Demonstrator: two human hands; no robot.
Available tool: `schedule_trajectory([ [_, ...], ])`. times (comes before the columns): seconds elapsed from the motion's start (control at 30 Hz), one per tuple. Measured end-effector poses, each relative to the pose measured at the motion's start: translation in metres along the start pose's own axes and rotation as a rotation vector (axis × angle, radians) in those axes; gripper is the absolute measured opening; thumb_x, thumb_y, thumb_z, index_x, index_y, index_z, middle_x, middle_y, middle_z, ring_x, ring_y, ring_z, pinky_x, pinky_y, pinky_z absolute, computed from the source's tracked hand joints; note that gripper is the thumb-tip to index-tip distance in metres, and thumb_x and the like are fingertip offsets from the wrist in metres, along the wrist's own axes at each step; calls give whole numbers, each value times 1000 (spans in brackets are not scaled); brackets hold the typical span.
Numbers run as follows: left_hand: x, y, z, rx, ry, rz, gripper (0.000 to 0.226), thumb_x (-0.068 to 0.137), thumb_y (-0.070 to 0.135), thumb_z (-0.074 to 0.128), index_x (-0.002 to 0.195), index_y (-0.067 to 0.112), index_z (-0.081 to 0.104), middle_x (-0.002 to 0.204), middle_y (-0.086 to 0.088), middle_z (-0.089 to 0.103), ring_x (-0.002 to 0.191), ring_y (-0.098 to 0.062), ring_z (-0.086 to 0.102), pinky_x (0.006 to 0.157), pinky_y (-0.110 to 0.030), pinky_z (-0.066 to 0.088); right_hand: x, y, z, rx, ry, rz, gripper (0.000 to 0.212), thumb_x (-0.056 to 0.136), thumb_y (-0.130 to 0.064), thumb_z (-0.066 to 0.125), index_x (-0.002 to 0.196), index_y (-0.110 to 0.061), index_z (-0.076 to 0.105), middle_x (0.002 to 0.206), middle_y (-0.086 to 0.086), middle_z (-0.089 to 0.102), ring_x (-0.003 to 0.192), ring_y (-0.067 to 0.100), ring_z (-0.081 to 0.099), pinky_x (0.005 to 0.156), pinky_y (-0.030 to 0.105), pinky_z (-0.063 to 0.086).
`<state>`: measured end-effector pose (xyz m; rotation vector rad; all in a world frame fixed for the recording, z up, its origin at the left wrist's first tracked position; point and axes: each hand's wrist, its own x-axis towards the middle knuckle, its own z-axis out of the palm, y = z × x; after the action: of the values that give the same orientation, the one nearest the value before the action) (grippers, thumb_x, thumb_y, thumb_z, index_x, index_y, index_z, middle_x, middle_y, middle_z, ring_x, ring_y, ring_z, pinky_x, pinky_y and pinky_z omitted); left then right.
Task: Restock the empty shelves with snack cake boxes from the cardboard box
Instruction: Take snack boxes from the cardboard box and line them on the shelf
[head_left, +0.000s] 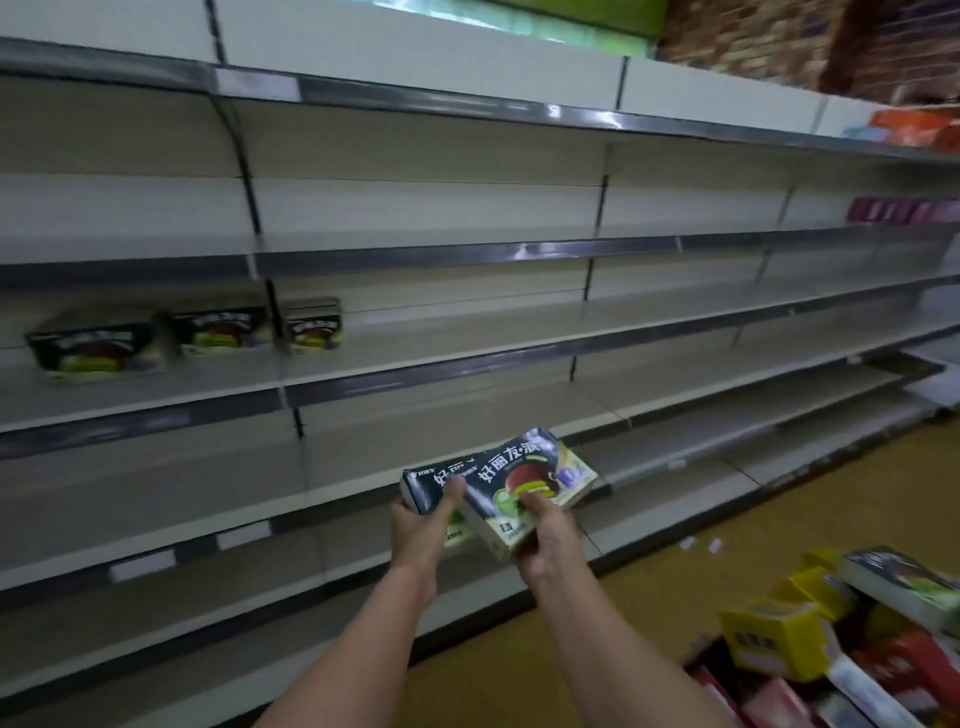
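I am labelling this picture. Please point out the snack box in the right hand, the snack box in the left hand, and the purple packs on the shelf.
Right-hand snack box (540, 475), head view, printed front.
Left-hand snack box (423, 488), head view, dark front.
Purple packs (901, 210), head view, front faces.

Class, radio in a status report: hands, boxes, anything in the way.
Left hand holds one snack cake box; right hand holds another. Three boxes already shelved. Nothing in the way.

- two bare forearms, no sleeves in view
- left hand (421, 530) and right hand (545, 540): no gloves, rings or watch
- fingers (453, 491) short-nailed, unpainted as far as shows
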<state>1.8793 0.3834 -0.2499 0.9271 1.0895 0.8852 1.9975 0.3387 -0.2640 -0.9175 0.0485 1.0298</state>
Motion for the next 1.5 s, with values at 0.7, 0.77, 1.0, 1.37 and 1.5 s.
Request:
schedule_trajectory([
  [0.7,52,77,-244,47,204,136,54,93,60,38,121,14,46,106,-7,63,92,-20,58,72,-31,42,-4,132,150,-813,-299,170,25,90,-24,64,106,-5,63,93,10,68,78,20,60,64,29,48],
  [0.77,61,81,-255,51,266,169,48,98,53,30,116,12,47,96,-4,61,80,-14,55,61,-26,38,-1,146,160,-731,-285,210,23,91,-27,63,103,-7,63,90,11,69,75,21,60,62,29,48],
  [1.0,103,95,-282,72,455,225,39,102,41,30,120,10,45,97,-8,55,76,-20,51,57,-27,35,25,174,201,-522,-249,212,22,92,-27,60,100,-7,62,90,14,68,75,25,60,62,32,47],
  [1.37,209,158,-287,29,365,262,49,101,47,32,128,11,50,114,-14,65,99,-29,63,79,-34,45,107,174,307,-652,-454,174,21,94,-29,54,92,-10,61,72,8,69,69,21,60,68,33,45],
  [1.5,236,186,-283,45,219,184,94,66,81,56,135,21,33,127,-13,59,110,-30,61,98,-48,45,144,167,345,-684,-401,131,15,93,-23,51,91,-10,58,83,12,66,70,22,57,66,32,45],
])
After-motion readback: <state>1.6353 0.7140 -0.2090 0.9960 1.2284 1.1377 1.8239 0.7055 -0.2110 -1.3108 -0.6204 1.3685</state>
